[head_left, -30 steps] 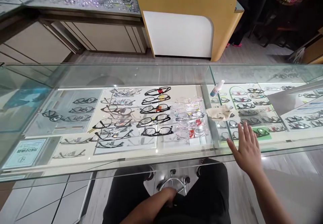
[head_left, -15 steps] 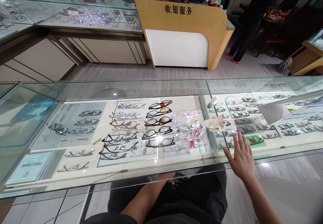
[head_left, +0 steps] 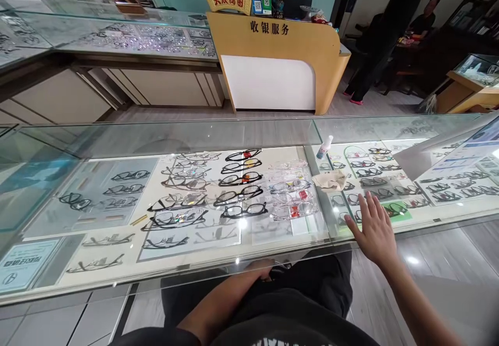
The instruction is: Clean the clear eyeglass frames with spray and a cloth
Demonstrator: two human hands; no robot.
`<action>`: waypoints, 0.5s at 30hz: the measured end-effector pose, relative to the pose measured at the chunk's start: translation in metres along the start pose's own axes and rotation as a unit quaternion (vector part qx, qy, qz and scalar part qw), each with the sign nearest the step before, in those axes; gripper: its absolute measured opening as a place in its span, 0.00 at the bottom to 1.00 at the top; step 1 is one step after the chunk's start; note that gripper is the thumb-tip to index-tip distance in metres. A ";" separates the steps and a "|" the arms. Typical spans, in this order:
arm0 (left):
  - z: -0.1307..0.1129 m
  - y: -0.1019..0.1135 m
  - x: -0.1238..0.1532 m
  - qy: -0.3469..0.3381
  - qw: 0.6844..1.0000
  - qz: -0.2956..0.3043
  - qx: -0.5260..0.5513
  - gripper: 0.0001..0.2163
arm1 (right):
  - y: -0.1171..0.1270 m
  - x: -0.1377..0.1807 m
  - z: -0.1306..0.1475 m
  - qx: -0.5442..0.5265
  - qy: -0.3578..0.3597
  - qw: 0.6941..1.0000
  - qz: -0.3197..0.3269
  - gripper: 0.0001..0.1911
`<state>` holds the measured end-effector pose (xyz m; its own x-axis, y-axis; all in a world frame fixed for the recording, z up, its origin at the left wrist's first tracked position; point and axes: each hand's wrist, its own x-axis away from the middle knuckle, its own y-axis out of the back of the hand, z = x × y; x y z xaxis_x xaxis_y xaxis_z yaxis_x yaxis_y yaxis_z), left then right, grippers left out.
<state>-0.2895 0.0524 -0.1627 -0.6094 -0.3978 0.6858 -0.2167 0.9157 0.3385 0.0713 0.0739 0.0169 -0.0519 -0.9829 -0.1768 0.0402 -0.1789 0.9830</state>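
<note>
My right hand lies palm down on the glass display case, near its front edge. Its fingers are stretched out, and it holds nothing. Just beyond the fingertips is a crumpled beige cloth on the glass. Behind the cloth stands a small white spray bottle. My left hand rests low in my lap, seen through the edge of the case; its fingers are mostly hidden. Under the glass, rows of eyeglasses fill the middle, with clear frames to their right.
A white printed sheet stands bent at the right on the case. Across the floor are a yellow cashier counter and another glass case of glasses. Two people are at the far right, one standing, one seated.
The view has tilted up and shifted slightly, so the room sits lower in the picture. My right hand stays flat on the glass, and my left stays in my lap.
</note>
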 end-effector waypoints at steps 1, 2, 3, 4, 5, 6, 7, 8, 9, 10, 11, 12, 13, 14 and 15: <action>0.000 -0.004 0.001 0.026 0.999 0.008 -0.016 0.20 | 0.000 -0.001 0.000 0.002 0.001 1.000 -0.002 0.46; -0.002 -0.008 0.002 0.050 0.998 0.013 -0.032 0.21 | 0.000 -0.001 0.000 0.002 0.001 1.000 -0.004 0.46; -0.005 -0.012 0.004 0.068 0.997 0.012 -0.045 0.21 | 0.000 -0.002 -0.001 0.002 0.000 1.000 -0.006 0.45; -0.010 -0.016 0.006 0.075 0.996 0.005 -0.054 0.21 | 0.000 -0.002 -0.001 0.000 -0.002 1.000 -0.006 0.45; -0.016 -0.019 0.009 0.076 0.995 -0.002 -0.059 0.22 | 0.000 -0.002 -0.001 -0.001 -0.004 1.000 -0.007 0.45; -0.023 -0.020 0.014 0.070 0.996 -0.009 -0.062 0.23 | 0.001 -0.003 -0.001 -0.003 -0.007 1.000 -0.007 0.45; -0.032 -0.019 0.021 0.057 0.996 -0.013 -0.062 0.23 | 0.002 -0.003 -0.001 -0.005 -0.010 1.000 -0.006 0.45; -0.043 -0.016 0.032 0.037 0.998 -0.012 -0.059 0.24 | 0.003 -0.004 -0.001 -0.008 -0.013 1.000 -0.006 0.45; -0.055 -0.010 0.046 0.009 0.999 -0.008 -0.052 0.25 | 0.003 -0.005 -0.001 -0.011 -0.017 1.000 -0.006 0.44; -0.068 -0.002 0.063 -0.029 0.999 0.003 -0.038 0.26 | 0.004 -0.005 -0.001 -0.014 -0.021 1.000 -0.006 0.44; -0.083 0.010 0.083 -0.067 0.997 0.020 -0.022 0.26 | 0.005 -0.006 -0.001 -0.017 -0.025 1.000 -0.005 0.44; -0.099 0.023 0.106 -0.123 0.990 0.061 0.011 0.24 | 0.006 -0.007 -0.001 -0.020 -0.028 0.999 -0.004 0.44; -0.115 0.038 0.130 -0.200 0.971 0.112 0.075 0.23 | 0.007 -0.007 -0.001 -0.023 -0.030 0.999 -0.002 0.44; -0.131 0.054 0.153 -0.256 0.952 0.121 0.114 0.22 | 0.007 -0.008 -0.001 -0.026 -0.032 0.999 0.000 0.44; -0.146 0.069 0.175 -0.286 0.949 0.068 0.117 0.20 | 0.008 -0.009 -0.001 -0.028 -0.034 0.999 0.003 0.44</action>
<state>-0.2999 0.0381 0.0746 -0.9436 -0.2396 0.2285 -0.2286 0.9707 0.0735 0.0734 0.0808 0.0260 -0.1192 -0.9789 -0.1662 0.0973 -0.1781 0.9792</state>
